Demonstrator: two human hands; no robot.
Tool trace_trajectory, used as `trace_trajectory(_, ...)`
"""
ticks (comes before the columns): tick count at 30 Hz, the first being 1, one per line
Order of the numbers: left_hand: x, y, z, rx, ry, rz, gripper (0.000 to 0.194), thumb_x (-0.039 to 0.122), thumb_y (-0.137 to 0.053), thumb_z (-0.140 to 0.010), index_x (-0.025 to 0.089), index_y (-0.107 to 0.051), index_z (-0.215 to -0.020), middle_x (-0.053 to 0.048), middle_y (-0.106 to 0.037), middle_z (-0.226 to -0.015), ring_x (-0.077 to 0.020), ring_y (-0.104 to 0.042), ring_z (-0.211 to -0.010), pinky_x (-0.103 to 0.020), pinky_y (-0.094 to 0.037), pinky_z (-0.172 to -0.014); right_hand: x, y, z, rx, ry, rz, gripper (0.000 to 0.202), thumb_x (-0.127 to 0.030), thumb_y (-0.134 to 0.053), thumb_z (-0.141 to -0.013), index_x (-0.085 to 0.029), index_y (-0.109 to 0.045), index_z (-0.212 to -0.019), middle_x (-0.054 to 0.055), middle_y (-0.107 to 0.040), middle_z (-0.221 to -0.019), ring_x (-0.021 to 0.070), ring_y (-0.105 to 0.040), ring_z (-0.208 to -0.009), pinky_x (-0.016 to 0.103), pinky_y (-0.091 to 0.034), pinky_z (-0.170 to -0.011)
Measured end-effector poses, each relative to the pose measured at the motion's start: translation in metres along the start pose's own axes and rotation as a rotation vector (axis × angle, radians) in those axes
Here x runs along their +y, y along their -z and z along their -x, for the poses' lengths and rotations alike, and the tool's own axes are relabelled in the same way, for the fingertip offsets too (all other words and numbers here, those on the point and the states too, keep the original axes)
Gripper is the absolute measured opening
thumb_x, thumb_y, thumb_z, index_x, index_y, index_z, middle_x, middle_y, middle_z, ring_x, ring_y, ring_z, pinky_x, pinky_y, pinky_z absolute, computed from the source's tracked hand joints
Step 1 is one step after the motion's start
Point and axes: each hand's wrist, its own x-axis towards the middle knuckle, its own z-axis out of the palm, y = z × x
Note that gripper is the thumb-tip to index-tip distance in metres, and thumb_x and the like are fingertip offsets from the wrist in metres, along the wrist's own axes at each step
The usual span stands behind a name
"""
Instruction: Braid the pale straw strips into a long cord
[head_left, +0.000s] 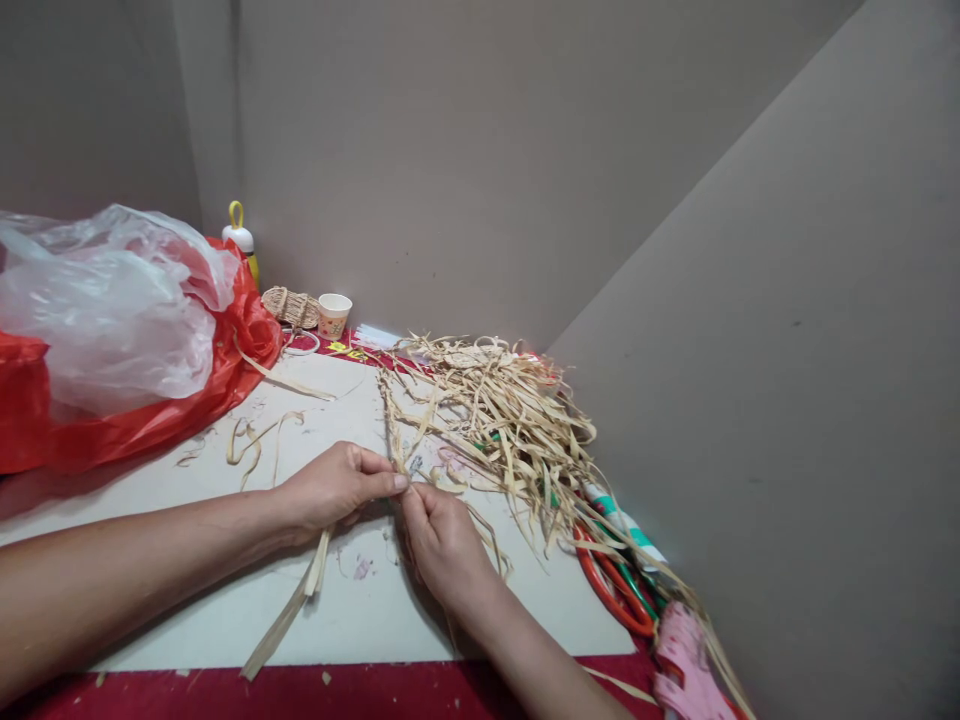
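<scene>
the left hand (343, 487) and right hand (441, 538) met, each pinching the near end of a braided straw strand (391, 425) between thumb and fingers. the strand stretched away from them over a white board (360, 610), left of a heap of loose straw (510, 420). loose strips (296, 595) hung below the left hand.

So the straw-like strips (517, 420) heaped along the right edge of the white board (352, 600) look dry, matt and rough, papery even. Board itself is pale and matt, kinda smudged. Past its left edge there's a clear plastic bag (112, 310), crinkly and shiny, in a glossy red plastic one (259, 320). Red cloth (337, 695) below looks matt.
</scene>
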Motion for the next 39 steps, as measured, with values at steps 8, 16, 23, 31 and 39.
trace_trajectory(8, -0.003, 0.000, -0.002, 0.060, 0.003, -0.049, 0.032, 0.046, -0.062, -0.074, 0.014, -0.061, -0.067, 0.008, -0.033, -0.036, -0.0048, -0.022, -0.034, -0.025, -0.011, -0.038, -0.010, 0.007, 0.007, -0.072, 0.063, 0.445, 0.043, -0.040, -0.024, -0.095, -0.020, -0.057, -0.076, 0.004, -0.060, -0.061, 0.0138, -0.047, -0.052, 0.026, -0.023, -0.052)
trace_trajectory(16, -0.003, -0.001, -0.004, 0.087, 0.044, -0.048, 0.026, 0.040, -0.063, -0.073, 0.014, -0.063, -0.070, 0.008, -0.035, -0.036, -0.0046, -0.022, -0.034, -0.024, -0.010, -0.038, -0.013, 0.005, 0.011, -0.126, 0.118, 0.570, 0.041, -0.037, -0.025, -0.096, -0.020, -0.060, -0.085, 0.005, -0.064, -0.064, 0.0144, -0.050, -0.052, 0.028, -0.020, -0.053)
trace_trajectory(23, 0.000, 0.005, -0.007, 0.047, 0.063, -0.003, 0.025, 0.037, -0.063, -0.073, 0.015, -0.058, -0.064, 0.008, -0.037, -0.034, -0.0042, -0.025, -0.029, -0.022, -0.011, -0.035, -0.011, 0.045, 0.009, 0.062, 0.112, 0.246, 0.042, -0.047, -0.038, -0.091, -0.018, -0.055, -0.066, 0.001, -0.054, -0.057, 0.0120, -0.046, -0.054, 0.023, -0.030, -0.053)
trace_trajectory(31, -0.001, 0.011, -0.008, -0.029, 0.075, 0.023, 0.024, 0.036, -0.062, -0.075, 0.014, -0.058, -0.064, 0.008, -0.034, -0.034, -0.0038, -0.024, -0.028, -0.022, -0.011, -0.035, -0.006, 0.038, 0.000, -0.126, -0.056, -0.285, 0.019, -0.032, -0.061, -0.078, -0.015, -0.067, -0.084, 0.003, -0.065, -0.077, 0.0146, -0.057, -0.070, 0.024, -0.042, -0.065)
trace_trajectory(39, 0.000, 0.009, -0.009, 0.008, 0.076, 0.000, 0.023, 0.035, -0.065, -0.070, 0.012, -0.061, -0.067, 0.004, -0.049, -0.049, -0.0024, -0.028, -0.032, -0.021, -0.014, -0.035, -0.005, 0.034, -0.004, -0.173, -0.100, -0.337, 0.021, -0.032, -0.058, -0.079, -0.013, -0.064, -0.071, -0.001, -0.055, -0.062, 0.0089, -0.043, -0.057, 0.021, -0.034, -0.053)
